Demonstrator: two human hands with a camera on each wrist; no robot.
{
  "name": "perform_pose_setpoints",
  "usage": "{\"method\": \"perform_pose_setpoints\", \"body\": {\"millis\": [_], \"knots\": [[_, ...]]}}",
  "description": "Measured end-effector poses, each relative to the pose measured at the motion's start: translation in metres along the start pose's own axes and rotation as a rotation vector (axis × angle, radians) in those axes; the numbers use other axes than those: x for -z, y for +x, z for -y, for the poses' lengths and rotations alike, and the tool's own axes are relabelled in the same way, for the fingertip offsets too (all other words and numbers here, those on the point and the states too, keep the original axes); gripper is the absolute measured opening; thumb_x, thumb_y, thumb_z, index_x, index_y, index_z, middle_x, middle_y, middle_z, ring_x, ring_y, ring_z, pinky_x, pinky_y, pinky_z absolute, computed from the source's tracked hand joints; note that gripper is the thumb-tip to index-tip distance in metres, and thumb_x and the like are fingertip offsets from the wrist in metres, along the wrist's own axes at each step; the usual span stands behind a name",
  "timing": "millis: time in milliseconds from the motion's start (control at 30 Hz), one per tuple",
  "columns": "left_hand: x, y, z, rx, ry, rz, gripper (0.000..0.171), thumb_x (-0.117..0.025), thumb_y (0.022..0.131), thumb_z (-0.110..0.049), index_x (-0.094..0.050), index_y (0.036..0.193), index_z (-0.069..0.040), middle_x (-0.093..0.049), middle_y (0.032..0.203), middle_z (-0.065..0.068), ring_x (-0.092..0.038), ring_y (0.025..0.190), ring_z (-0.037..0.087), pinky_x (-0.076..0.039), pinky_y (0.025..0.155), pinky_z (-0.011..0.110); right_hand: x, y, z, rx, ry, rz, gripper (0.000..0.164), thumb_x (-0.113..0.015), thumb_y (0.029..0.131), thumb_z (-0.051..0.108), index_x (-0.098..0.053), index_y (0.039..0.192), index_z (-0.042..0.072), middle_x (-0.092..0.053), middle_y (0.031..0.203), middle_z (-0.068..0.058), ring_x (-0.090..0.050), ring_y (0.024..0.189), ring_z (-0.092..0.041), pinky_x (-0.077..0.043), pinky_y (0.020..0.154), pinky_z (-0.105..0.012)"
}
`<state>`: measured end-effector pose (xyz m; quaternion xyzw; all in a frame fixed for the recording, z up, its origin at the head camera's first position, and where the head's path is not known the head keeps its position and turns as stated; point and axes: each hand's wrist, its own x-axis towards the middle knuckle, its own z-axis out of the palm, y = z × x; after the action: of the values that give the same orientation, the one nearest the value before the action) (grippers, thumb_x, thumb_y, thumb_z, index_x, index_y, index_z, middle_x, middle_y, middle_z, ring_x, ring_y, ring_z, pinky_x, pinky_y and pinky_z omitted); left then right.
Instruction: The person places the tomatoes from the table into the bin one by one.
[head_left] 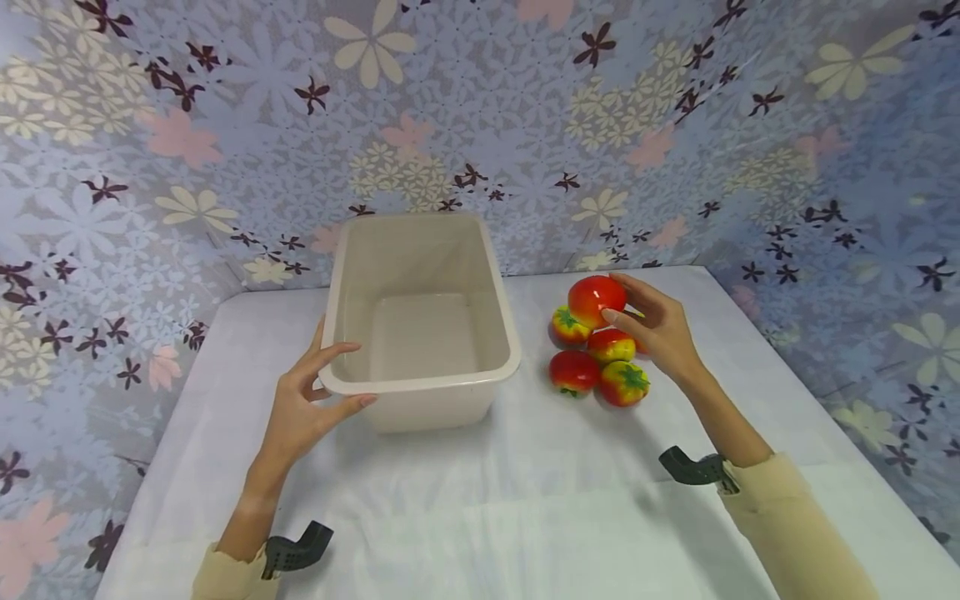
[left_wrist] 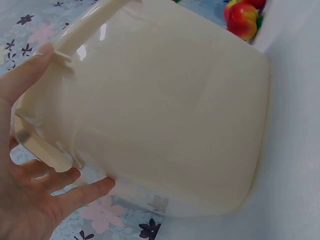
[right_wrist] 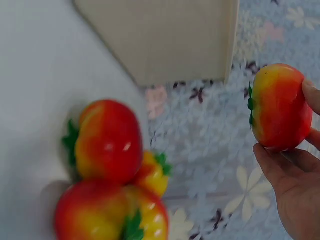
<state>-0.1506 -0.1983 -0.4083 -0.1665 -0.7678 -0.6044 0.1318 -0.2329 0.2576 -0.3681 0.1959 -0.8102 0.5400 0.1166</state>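
Observation:
A beige plastic bin (head_left: 427, 404) stands upright on the table, its open top tilted toward me in the head view. My left hand (head_left: 296, 404) grips the bin's near left corner, one finger over the rim inside and the thumb along the outer front. To the right, my right hand (head_left: 663, 329) pinches a glossy red-and-yellow artificial fruit (right_wrist: 281, 107) between thumb and fingers. Its green leafy cap faces away from the palm in the right wrist view. Below this held fruit lie several similar fruits (head_left: 573, 372) clustered on the table.
A white cloth (head_left: 480, 517) covers the table. Behind and at both sides rises a flower-patterned backdrop (head_left: 525, 150). The fruit cluster sits a short way right of the bin wall. Each wrist carries a dark camera mount (head_left: 298, 550).

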Motion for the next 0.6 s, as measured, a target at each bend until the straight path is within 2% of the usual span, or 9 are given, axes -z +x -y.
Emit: {"method": "perform_pose_setpoints", "body": {"millis": [233,400,600], "knots": [[0.001,-0.001,0.0,0.005,0.062,0.005,0.062,-0.082,0.071,0.005,-0.06,0.129,-0.003,-0.015,0.164,0.003,-0.034,0.14,0.04,-0.053,0.078,0.012,-0.022,0.013,0.018,0.053,0.052,0.041,0.052,-0.064,0.092,0.003,-0.049,0.141,0.002,-0.055,0.139,-0.017,-0.056,0.12,-0.005,-0.047,0.097,-0.015],[0.002,-0.001,0.0,-0.004,0.063,0.005,0.063,-0.082,0.071,0.005,-0.059,0.129,-0.003,-0.014,0.164,0.004,-0.035,0.139,0.041,-0.054,0.076,0.013,-0.041,0.019,0.031,0.035,0.107,0.077,0.053,-0.064,0.092,0.004,-0.047,0.142,0.002,-0.052,0.141,-0.02,-0.055,0.125,-0.014,-0.047,0.1,-0.019],[0.001,-0.001,0.003,-0.023,0.053,0.004,0.063,-0.082,0.071,0.006,-0.059,0.129,-0.003,-0.014,0.164,0.005,-0.035,0.139,0.041,-0.056,0.073,0.015,-0.06,0.023,0.041,0.027,0.149,0.092,0.053,-0.063,0.092,0.002,-0.047,0.142,0.002,-0.05,0.145,-0.016,-0.05,0.131,-0.025,-0.046,0.104,-0.027]]}}
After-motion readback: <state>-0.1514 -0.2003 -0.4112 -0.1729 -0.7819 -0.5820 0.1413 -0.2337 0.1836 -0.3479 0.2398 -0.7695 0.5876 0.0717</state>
